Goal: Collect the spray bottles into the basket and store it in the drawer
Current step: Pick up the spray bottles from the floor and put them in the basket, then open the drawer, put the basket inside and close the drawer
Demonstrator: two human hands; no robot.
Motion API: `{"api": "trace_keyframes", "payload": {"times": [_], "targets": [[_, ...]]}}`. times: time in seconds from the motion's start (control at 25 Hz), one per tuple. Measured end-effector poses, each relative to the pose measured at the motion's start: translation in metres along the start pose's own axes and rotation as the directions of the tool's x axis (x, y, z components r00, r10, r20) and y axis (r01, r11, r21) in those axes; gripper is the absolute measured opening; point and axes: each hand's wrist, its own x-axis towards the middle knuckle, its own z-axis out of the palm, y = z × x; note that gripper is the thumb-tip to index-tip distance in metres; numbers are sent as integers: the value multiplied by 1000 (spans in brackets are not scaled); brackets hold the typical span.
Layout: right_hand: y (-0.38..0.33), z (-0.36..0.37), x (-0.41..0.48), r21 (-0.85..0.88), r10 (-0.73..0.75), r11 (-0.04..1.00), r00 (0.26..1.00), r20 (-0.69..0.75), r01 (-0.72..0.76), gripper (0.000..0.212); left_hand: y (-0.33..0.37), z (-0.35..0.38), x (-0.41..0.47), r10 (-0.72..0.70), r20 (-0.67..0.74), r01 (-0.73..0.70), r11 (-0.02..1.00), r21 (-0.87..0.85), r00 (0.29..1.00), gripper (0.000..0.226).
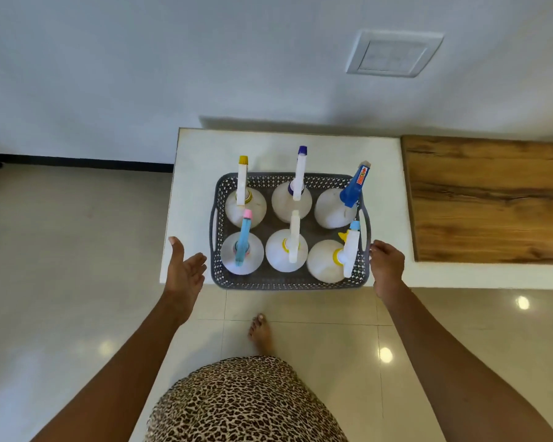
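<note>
A grey perforated basket (288,283) stands at the front edge of a white counter (198,173). Several white spray bottles stand upright inside it in two rows. The back row has a yellow-tipped bottle (244,199), a purple-tipped one (296,193) and a blue-headed one (342,205). In the front row are a pink-and-blue one (242,250), a white one (289,250) and a yellow-collared one (336,260). My left hand (186,269) hovers open just left of the basket, palm facing it. My right hand (387,266) rests against the basket's right side by its handle, fingers curled.
A wooden panel (492,199) lies on the counter to the right. A white wall with a switch plate (393,54) is behind. Glossy tiled floor (61,250) surrounds the counter, and my bare foot (262,333) stands just in front. No drawer is visible.
</note>
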Motion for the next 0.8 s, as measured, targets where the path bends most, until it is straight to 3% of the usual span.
{"api": "trace_keyframes", "payload": {"times": [0.12, 0.28, 0.36, 0.6, 0.8], "targets": [[40, -13, -22, -5, 27, 1000, 999, -30, -27, 27, -43, -17, -28, 4, -29, -6, 997, -75, 1000, 87], [84, -31, -49, 224, 260, 921, 932, 251, -318, 15, -110, -27, -53, -44, -47, 35, 985, -171, 998, 89], [112, -28, -65, 297, 350, 855, 895, 275, -426, 11, -140, -30, -53, -74, -39, 63, 972, -226, 996, 91], [186, 16, -71, 412, 449, 657, 767, 459, -631, 51, -200, -16, 6, -128, 37, 133, 925, -357, 991, 92], [243, 83, -11, 554, 404, 487, 737, 542, -675, 71, -255, -1, 122, -123, 113, 160, 891, -426, 986, 91]]}}
